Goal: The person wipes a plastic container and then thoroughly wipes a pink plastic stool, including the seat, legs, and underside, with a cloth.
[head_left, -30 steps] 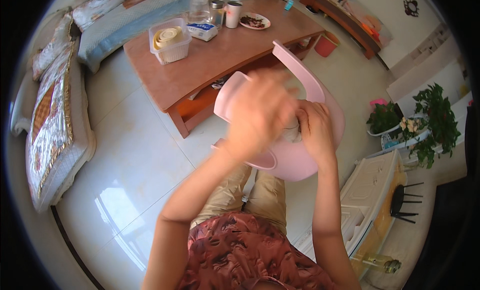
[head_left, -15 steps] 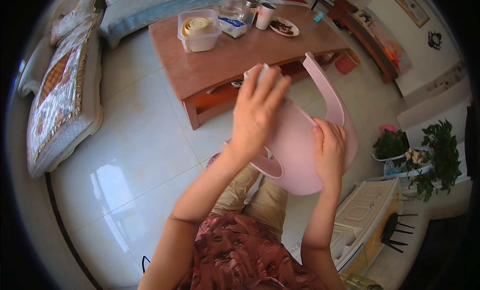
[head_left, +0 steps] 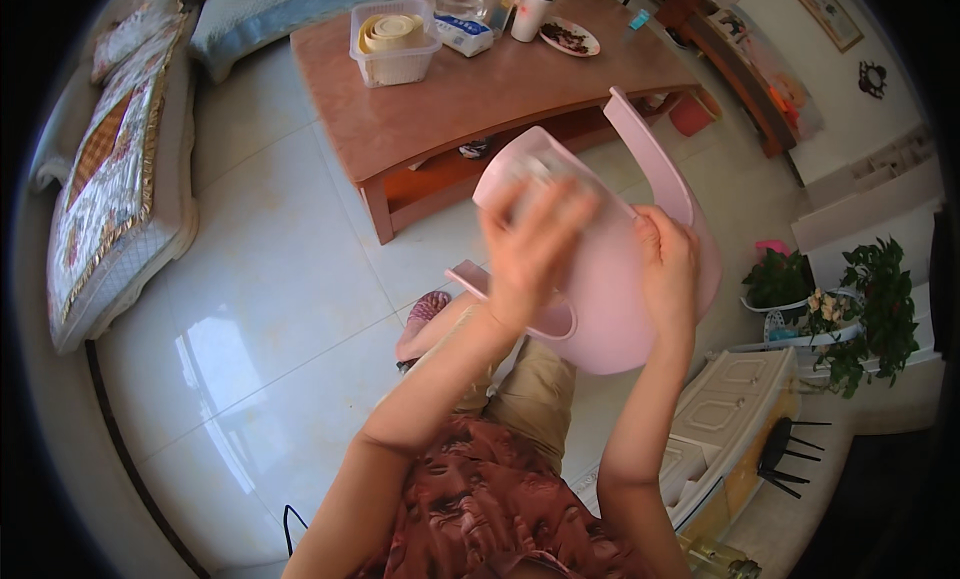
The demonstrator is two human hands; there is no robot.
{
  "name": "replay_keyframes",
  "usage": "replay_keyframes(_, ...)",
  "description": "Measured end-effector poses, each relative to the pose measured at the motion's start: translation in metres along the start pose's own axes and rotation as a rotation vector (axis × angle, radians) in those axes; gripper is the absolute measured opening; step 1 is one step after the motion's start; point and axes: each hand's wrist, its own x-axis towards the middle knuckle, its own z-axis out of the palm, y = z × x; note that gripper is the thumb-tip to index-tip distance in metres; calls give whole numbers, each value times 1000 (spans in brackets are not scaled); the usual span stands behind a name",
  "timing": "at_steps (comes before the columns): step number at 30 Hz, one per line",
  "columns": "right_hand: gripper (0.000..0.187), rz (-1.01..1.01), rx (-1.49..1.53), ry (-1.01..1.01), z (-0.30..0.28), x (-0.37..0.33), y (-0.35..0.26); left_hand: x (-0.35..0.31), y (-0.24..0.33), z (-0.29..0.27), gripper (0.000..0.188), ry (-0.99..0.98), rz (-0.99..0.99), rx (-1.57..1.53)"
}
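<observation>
My right hand [head_left: 668, 269] pinches the rim of the pink plastic piece [head_left: 608, 314], which spreads leftward beneath my blurred left hand [head_left: 538, 244]; whether that one grips the white wad [head_left: 540, 166] at its fingertips, I cannot tell. Beyond, a brown table [head_left: 500, 87] stands on pale floor tiles [head_left: 275, 254], a quilt-covered sofa [head_left: 112, 204] farther left.

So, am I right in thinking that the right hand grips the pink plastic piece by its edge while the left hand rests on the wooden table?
Not quite: the head view shows the left hand over the pink plastic piece, not on the wooden table; the right hand does grip the piece's edge.
</observation>
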Motion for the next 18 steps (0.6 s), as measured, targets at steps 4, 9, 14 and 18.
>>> replay_keyframes(4, 21, 113, 55, -21, -5, 5, 23, -54, 19, 10, 40, -92, 362, -148)
replay_keyframes(9, 21, 148, 93, -58, -6, 4, 7, -5, -30, 8, 50, 225, -9, -36)
replay_keyframes(14, 21, 93, 99, -6, -3, 12, 1, -27, -19, 13, 49, 181, -137, -198)
replay_keyframes(18, 21, 142, 17, 7, -5, 16, 4, -84, 23, 16, 39, -101, 124, -321)
